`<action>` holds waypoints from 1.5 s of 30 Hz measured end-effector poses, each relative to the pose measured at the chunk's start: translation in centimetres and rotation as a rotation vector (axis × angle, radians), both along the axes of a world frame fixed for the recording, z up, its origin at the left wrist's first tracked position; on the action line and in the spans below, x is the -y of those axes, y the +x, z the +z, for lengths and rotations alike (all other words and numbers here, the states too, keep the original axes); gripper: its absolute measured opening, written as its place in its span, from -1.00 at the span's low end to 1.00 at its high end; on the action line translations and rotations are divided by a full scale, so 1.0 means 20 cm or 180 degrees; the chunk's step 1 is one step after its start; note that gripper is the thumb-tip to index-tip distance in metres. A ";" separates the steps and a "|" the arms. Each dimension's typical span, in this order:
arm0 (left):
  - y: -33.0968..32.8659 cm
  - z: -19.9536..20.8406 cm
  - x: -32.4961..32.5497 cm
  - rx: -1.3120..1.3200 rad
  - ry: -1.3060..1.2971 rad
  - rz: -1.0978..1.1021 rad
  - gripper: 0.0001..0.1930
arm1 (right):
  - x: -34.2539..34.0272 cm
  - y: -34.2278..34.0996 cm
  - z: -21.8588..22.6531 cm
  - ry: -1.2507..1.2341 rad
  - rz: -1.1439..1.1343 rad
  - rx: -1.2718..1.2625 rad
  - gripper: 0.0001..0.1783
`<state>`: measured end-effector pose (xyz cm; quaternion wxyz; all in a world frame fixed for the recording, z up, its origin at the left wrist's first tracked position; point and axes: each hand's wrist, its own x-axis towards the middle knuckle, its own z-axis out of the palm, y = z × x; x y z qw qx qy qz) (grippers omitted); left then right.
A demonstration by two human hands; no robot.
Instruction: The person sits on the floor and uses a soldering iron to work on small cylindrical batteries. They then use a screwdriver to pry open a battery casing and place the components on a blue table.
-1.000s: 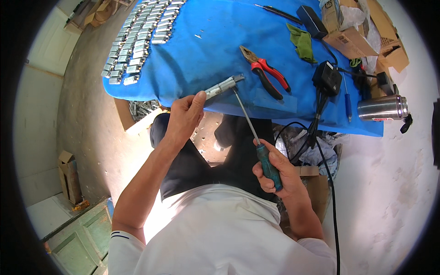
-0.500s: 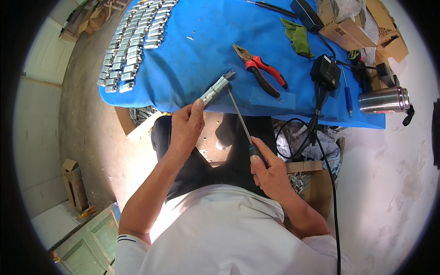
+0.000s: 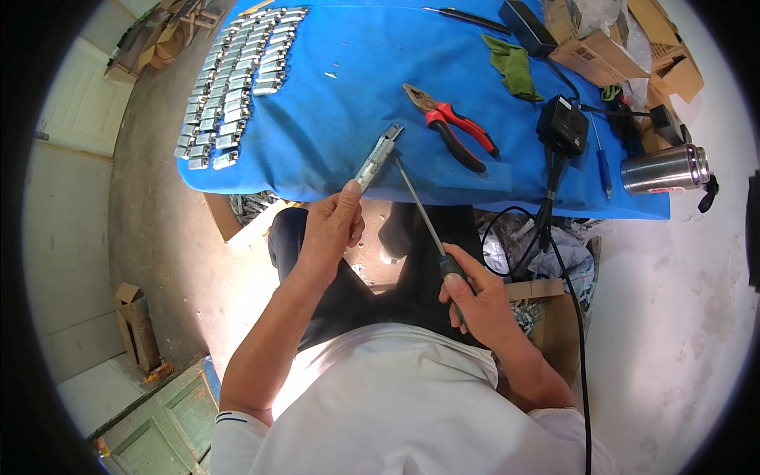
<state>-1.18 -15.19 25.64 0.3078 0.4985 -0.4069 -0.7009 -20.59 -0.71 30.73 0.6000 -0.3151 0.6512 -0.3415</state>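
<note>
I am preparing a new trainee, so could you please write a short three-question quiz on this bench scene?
1. True or false: the left hand holds a slim metal part.
2. Which tool does the right hand grip? A pliers, B screwdriver, C hammer.
3. What lies in rows at the blue table's left end?

Key: 1 true; 2 B; 3 small metal pieces. The red-handled pliers lie untouched on the table.

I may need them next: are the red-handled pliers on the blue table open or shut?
Open: the red-handled pliers lie with handles spread apart on the blue table.
</note>
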 end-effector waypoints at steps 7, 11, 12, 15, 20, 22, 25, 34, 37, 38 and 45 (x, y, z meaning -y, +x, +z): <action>0.01 -0.01 0.00 -0.0080 0.0006 -0.0049 -0.52 | -0.02 -0.07 0.04 -0.0315 -0.0220 0.0225 -0.41; 0.02 -0.03 0.01 -0.0096 -0.0006 -0.0016 -0.53 | -0.03 -0.12 0.11 -0.0164 -0.0051 0.0187 -0.36; 0.02 -0.03 0.01 -0.0113 -0.0018 -0.0030 -0.53 | -0.03 -0.13 0.15 -0.0002 0.0054 0.0181 -0.36; 0.02 -0.04 0.01 0.0013 -0.0118 -0.0075 -0.53 | -0.02 -0.14 0.17 -0.0166 0.0355 -0.0162 -0.40; 0.01 -0.04 0.00 0.0187 -0.0252 -0.0157 -0.52 | -0.02 -0.17 0.18 -0.0442 0.0561 -0.0760 -0.49; 0.01 -0.04 -0.01 0.0243 -0.0350 -0.0180 -0.52 | -0.02 -0.17 0.19 -0.0440 0.0603 -0.0933 -0.51; 0.02 -0.08 -0.01 0.0317 -0.0524 -0.0191 -0.52 | 0.00 -0.17 0.25 -0.0312 0.0687 -0.1120 -0.53; 0.02 -0.06 0.00 0.0362 -0.0469 -0.0182 -0.50 | 0.02 -0.19 0.26 -0.1020 0.1033 -0.1498 -0.58; 0.01 -0.06 -0.01 0.0350 -0.0541 -0.0139 -0.51 | 0.03 -0.18 0.28 -0.1094 0.1048 -0.1630 -0.58; 0.01 -0.06 -0.01 0.0346 -0.0535 -0.0141 -0.51 | 0.03 -0.18 0.28 -0.1081 0.1049 -0.1637 -0.58; 0.01 -0.07 -0.01 0.0298 -0.0511 -0.0159 -0.52 | 0.05 -0.16 0.32 -0.0877 0.1042 -0.1737 -0.60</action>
